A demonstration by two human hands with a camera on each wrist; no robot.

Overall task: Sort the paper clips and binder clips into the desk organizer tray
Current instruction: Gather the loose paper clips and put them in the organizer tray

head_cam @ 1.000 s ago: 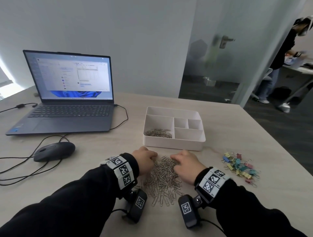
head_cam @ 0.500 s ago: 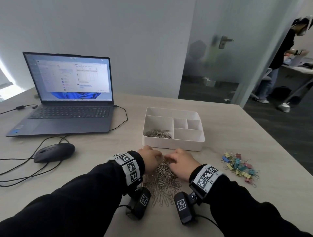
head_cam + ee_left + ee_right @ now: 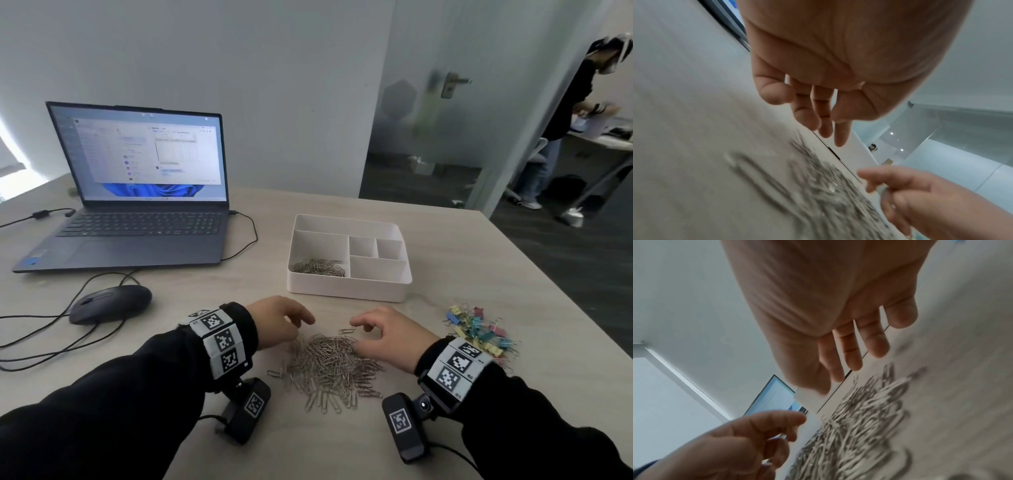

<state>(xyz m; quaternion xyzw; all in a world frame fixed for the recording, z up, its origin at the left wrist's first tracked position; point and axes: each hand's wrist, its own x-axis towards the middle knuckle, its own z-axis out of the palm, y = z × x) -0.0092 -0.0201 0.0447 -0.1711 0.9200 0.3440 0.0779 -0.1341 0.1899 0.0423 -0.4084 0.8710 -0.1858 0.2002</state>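
Observation:
A heap of silver paper clips (image 3: 329, 363) lies on the desk in front of the white organizer tray (image 3: 346, 291). More paper clips (image 3: 318, 267) fill the tray's large left compartment; its other compartments look bare. My left hand (image 3: 301, 320) hovers over the heap's far left edge and my right hand (image 3: 363, 329) over its far right edge, fingers loosely bent. The left wrist view shows the left hand (image 3: 818, 113) empty above the blurred heap (image 3: 818, 186). The right hand (image 3: 849, 345) is likewise empty. Coloured binder clips (image 3: 479, 329) lie in a pile to the right.
An open laptop (image 3: 137, 205) stands at the back left, with a black mouse (image 3: 109, 303) and its cables (image 3: 51, 342) in front of it. The desk's right edge (image 3: 565, 308) runs close behind the binder clips. A person (image 3: 565, 120) stands beyond the glass door.
Both hands were cupped close together on the far part of the heap. They have now drawn apart and lifted a little, leaving the clips bunched between them.

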